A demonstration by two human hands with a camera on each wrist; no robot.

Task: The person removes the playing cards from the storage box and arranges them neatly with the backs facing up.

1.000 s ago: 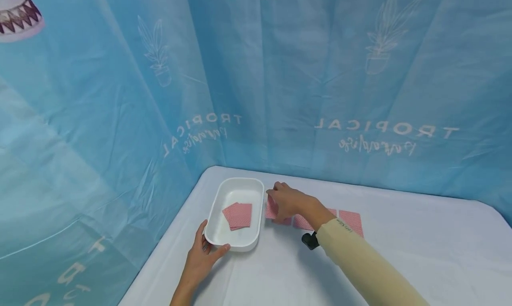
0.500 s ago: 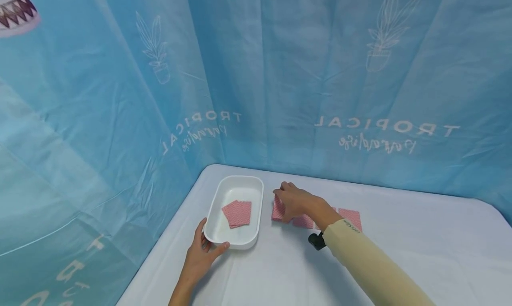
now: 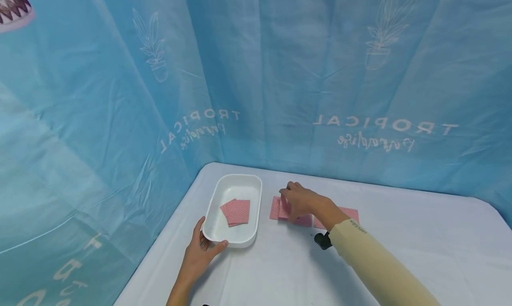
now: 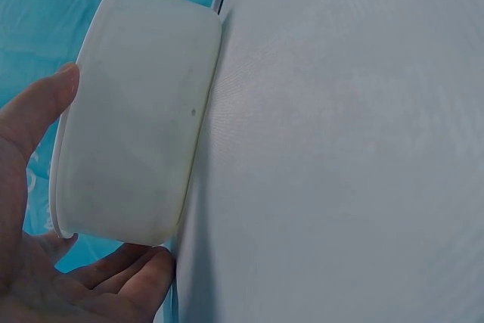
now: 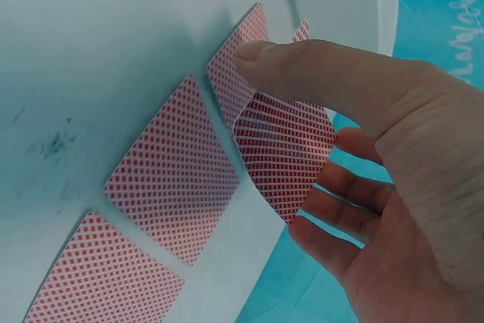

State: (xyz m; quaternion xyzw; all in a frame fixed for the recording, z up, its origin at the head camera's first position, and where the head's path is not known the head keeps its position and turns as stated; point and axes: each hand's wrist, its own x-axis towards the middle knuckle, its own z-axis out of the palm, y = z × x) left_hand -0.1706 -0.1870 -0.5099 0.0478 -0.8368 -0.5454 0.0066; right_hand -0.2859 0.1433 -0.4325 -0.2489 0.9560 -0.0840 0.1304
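Observation:
My left hand (image 3: pixel 196 258) grips the near left corner of a white plastic tub (image 3: pixel 240 187), thumb at the near rim and fingers along the outer wall. Inside lie several overlapping playing cards (image 3: pixel 239 211) with red-patterned backs. To the right of the tub, my right hand (image 3: pixel 307 203) holds a bent playing card (image 5: pixel 283 156) between thumb and fingers; whether more cards are stacked with it, I cannot tell. Below it, playing cards (image 5: pixel 172 173) lie back up in a row on the table. The right hand and forearm hide part of the row in the head view.
The table has a white cloth (image 3: pixel 276 270). Blue printed curtains (image 3: pixel 320 88) hang along its back and left side. A black device (image 3: pixel 323 240) sits under the right wrist.
My right hand has moved right along the row with the card, away from the tub, and the row's left card now shows. My left hand stays on the tub.

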